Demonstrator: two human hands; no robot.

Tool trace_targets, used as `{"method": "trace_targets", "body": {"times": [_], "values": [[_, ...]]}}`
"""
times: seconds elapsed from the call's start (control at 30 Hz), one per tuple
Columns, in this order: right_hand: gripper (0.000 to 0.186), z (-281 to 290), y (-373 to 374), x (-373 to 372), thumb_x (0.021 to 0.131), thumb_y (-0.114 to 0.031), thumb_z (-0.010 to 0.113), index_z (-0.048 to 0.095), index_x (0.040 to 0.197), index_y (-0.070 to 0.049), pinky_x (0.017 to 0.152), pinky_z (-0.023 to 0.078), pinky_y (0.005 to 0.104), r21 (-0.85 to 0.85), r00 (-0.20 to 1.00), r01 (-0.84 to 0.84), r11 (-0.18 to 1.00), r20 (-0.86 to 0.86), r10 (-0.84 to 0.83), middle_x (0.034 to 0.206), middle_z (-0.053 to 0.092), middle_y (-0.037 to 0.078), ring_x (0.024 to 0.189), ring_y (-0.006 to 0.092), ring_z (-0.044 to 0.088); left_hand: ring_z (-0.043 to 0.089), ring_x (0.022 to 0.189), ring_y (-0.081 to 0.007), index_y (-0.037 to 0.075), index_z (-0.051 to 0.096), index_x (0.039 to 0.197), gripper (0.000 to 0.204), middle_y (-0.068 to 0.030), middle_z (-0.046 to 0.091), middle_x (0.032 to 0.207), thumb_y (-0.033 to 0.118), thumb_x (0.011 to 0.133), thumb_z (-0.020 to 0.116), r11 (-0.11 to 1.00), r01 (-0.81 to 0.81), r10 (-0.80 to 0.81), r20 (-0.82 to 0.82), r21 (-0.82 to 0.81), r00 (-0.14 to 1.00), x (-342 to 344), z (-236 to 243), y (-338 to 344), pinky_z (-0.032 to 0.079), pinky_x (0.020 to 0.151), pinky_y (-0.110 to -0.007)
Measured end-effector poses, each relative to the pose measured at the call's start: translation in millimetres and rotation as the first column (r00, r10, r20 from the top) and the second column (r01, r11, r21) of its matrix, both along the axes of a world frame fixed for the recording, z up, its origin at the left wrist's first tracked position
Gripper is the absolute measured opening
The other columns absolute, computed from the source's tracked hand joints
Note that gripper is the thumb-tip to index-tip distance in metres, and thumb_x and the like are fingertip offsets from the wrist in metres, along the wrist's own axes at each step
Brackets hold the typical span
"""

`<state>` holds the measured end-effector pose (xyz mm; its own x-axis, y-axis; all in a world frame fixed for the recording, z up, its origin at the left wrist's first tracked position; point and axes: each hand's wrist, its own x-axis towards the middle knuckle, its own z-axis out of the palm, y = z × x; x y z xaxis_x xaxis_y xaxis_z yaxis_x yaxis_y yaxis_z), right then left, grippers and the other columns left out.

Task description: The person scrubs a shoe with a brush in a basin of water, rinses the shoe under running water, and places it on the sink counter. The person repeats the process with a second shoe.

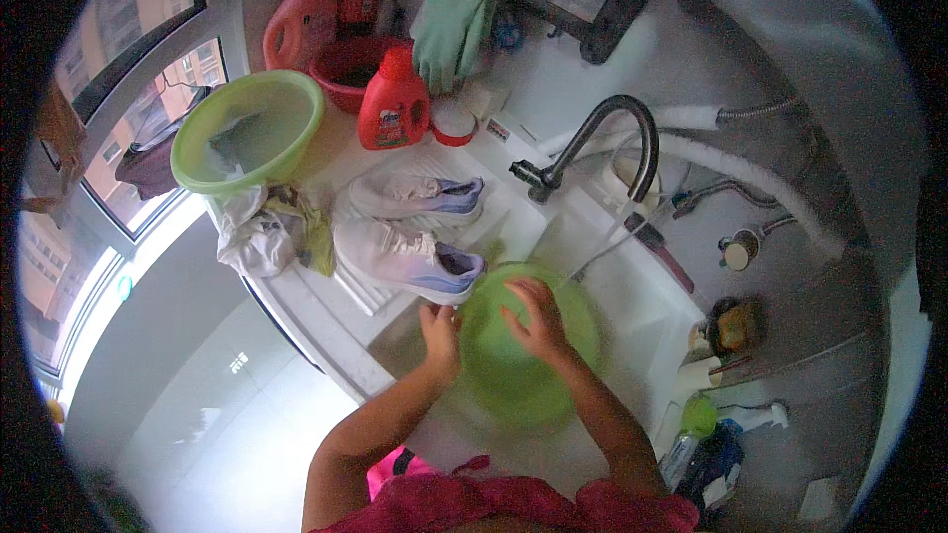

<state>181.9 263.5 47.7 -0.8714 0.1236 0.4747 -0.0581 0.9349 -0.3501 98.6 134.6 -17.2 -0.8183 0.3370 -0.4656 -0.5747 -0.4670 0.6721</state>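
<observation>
Looks like a grab for the near shoe (390, 255) on the ridged board (363, 294), with left hand (441, 341) by its heel (can't tell if holding) and right hand (539, 324) wide over the green tub (484, 365) below. Calls for a firm grip.

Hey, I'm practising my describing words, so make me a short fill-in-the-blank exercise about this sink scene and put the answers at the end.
1. The basin beneath the right hand is coloured ____.
2. A pair of white and purple ____ sits on the ribbed drainboard.
3. The hand nearer that pair is the person's ____ one.
4. The bottle just below the hanging gloves in the picture is coloured ____.

Missing words: green; shoes; left; red.
</observation>
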Motion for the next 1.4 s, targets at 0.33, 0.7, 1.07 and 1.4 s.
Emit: {"method": "trace_targets", "body": {"times": [0.33,0.7,1.07,1.4], "values": [[0.039,-23,-44,-66,0.065,-0.018,0.073,0.054,0.097,-0.005,0.073,0.044,0.039,-0.248,0.978,0.173,0.953,0.16,-0.136,0.094,0.054,0.017,0.089,0.0345,0.054,0.047,0.091,-0.0153,0.015,0.047,0.097,0.028,0.0004,0.05,0.096,0.039,0.084,0.041,0.975,0.011,-0.03,0.081,0.221,0.996,-15,-31,-4,0.037,0.081,-0.034],[0.03,-91,-5,32,0.067,-0.011,0.073,0.053,0.087,0.0,0.066,0.046,0.0324,-0.608,0.952,0.259,0.75,0.03,-0.305,0.088,0.056,0.008,0.079,0.021,0.057,0.051,0.082,-0.0144,0.025,0.033,0.126,0.046,-0.0025,0.053,0.1,0.022,0.083,0.049,0.794,0.605,-0.605,0.016,-0.053,0.796,9,-44,6,0.04,0.069,-0.033],[0.036,-150,45,125,0.064,-0.015,0.076,0.057,0.091,0.0,0.071,0.046,0.0344,-0.476,0.833,0.519,0.71,0.096,-0.545,0.09,0.057,0.013,0.083,0.0249,0.056,0.053,0.092,-0.016,0.004,0.042,0.118,0.04,-0.0055,0.054,0.101,0.02,0.081,0.049,0.732,0.664,-0.676,-0.037,-0.152,0.736,12,-44,8,0.037,0.063,-0.028],[0.036,-226,87,147,0.059,-0.012,0.078,0.054,0.082,0.004,0.066,0.047,0.0326,-0.562,0.843,0.48,0.674,0.081,-0.532,0.084,0.053,0.007,0.081,0.0183,0.053,0.054,0.079,-0.0165,0.004,0.047,0.107,0.03,-0.0051,0.056,0.089,0.02,0.081,0.049,0.714,0.669,-0.688,-0.028,-0.206,0.725,7,-40,6,0.038,0.06,-0.027]]}}
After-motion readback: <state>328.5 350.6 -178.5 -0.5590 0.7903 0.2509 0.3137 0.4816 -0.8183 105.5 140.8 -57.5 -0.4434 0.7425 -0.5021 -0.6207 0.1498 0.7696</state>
